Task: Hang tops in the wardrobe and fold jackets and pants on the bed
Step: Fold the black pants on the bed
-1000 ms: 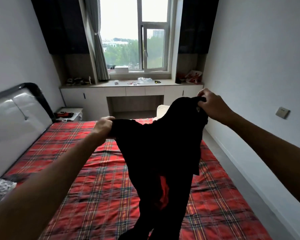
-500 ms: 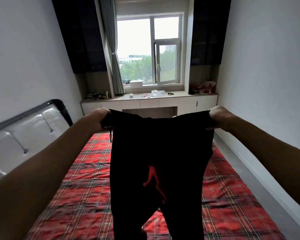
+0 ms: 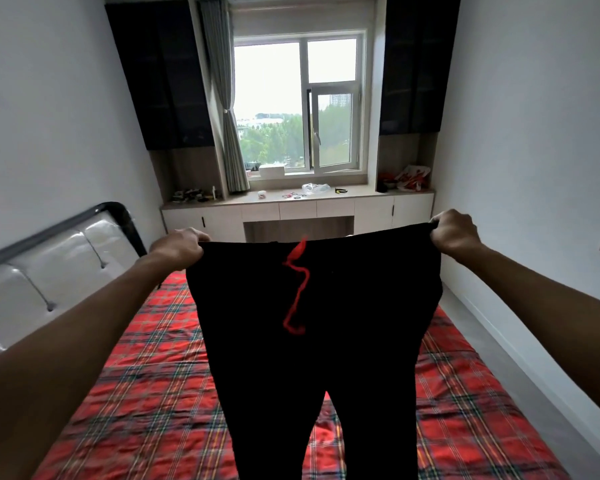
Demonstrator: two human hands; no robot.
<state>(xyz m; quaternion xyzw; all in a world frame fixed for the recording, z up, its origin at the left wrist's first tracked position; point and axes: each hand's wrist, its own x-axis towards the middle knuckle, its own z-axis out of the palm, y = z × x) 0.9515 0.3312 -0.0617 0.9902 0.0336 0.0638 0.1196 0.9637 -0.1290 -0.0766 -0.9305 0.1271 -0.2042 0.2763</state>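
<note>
Pants [image 3: 361, 323] wider: left hand [image 3: 179, 247], right hand [image 3: 454, 233]

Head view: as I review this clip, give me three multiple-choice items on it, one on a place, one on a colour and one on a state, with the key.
1. Where are the black pants? A draped on the headboard; B held up over the bed; C on the window counter.
2. What colour is the drawstring? A red; B white; C green.
3. What grips the waistband? A neither hand; B one hand only; C the left hand and the right hand.

Key: B, the pants hang from raised hands with the plaid bed beyond; A, the cord shows red against black cloth; C, each hand's fingers curl round a waistband corner.
</note>
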